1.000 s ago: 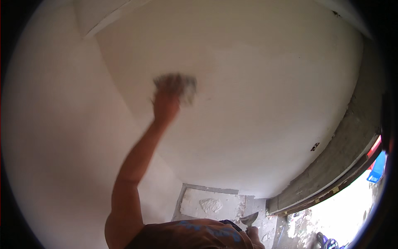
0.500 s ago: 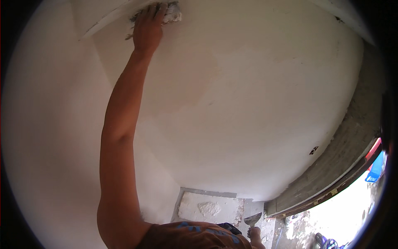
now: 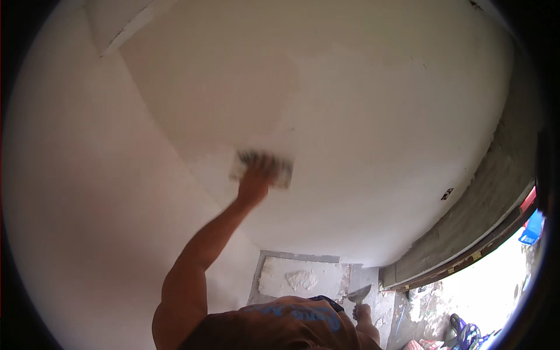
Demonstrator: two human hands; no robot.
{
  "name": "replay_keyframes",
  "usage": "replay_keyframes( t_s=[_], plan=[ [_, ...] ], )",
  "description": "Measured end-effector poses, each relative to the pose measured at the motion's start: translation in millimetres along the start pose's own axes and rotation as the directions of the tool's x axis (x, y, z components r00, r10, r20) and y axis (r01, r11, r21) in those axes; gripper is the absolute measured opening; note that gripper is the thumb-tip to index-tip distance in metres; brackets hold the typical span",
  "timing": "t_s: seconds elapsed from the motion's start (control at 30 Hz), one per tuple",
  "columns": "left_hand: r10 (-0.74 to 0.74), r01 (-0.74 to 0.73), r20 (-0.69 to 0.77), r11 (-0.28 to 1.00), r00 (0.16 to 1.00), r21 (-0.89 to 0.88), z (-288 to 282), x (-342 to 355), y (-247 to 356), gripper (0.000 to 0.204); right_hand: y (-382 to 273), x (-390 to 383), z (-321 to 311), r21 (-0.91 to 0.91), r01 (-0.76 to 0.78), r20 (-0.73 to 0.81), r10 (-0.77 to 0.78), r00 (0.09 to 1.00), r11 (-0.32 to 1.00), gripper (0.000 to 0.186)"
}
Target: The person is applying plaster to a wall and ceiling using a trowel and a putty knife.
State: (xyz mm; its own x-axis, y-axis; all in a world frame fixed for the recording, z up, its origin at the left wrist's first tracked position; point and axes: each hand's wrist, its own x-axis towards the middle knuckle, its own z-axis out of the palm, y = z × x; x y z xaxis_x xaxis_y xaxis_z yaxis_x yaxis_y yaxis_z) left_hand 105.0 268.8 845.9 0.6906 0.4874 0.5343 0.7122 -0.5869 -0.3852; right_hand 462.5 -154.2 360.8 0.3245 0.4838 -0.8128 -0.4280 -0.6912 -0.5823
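A broad, smooth, off-white plastered wall [image 3: 373, 151] fills most of the view, with a darker pinkish-beige patch [image 3: 245, 93] on its upper left part; at its foot lies a flat, white, roughly rectangular slab [image 3: 272, 277] with worn, discoloured edges.

Next in size is a wide, flat, rectangular trowel [image 3: 284, 174], greyish and smeared with pale material, its long upper edge dark; motion blur softens its outline and hides its grip; it lies along the wall below the darker patch, though how much of its face touches I cannot tell. A low, lumpy, white heap of plaster-like paste [image 3: 301, 280] sits on the slab; smaller looks the scraper [image 3: 360, 293] with a thin, grey, fan-shaped metal blade, its broad edge turned upward.

The trowel spreads to both sides of the left hand [image 3: 257, 177], well ahead of the body; that hand is closed over it, the blurred fingers bent across its middle; the scraper's blade stands just above the right hand [image 3: 361, 313], low beside the body, whose fingers are wrapped round its handle.
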Motion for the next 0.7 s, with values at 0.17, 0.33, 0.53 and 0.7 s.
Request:
replay_keyframes(
  t_s=[0.17, 0.33, 0.53, 0.7],
  plan=[
    [-0.143, 0.128, -0.187, 0.988, 0.972, -0.087, -67.7, 4.1, 8.9, 0.057, -20.2, -7.3, 14.9, -0.038, 0.007, 0.007, -0.006, 1.000, 0.999, 0.018],
    [0.025, 0.098, -0.715, 0.987, 0.698, 0.131, -221.4, 187.1, -57.8, 0.066, -11.0, -15.2, 7.7, -0.176, 0.008, 0.021, -0.004, 1.000, 0.984, 0.014],
    [-0.005, 0.167, -0.638, 0.967, 0.770, 0.194, -163.0, 220.1, -49.7, 0.053, -1.4, -30.1, 16.9, -0.148, 0.025, -0.011, -0.027, 1.000, 0.989, 0.013],
    [0.126, -0.134, -0.150, 0.990, 0.981, -0.041, 12.0, 21.9, 69.8, 0.045, 28.2, -59.1, 9.8, -0.104, -0.054, 0.004, 0.055, 0.998, 0.993, 0.013]
  ],
)
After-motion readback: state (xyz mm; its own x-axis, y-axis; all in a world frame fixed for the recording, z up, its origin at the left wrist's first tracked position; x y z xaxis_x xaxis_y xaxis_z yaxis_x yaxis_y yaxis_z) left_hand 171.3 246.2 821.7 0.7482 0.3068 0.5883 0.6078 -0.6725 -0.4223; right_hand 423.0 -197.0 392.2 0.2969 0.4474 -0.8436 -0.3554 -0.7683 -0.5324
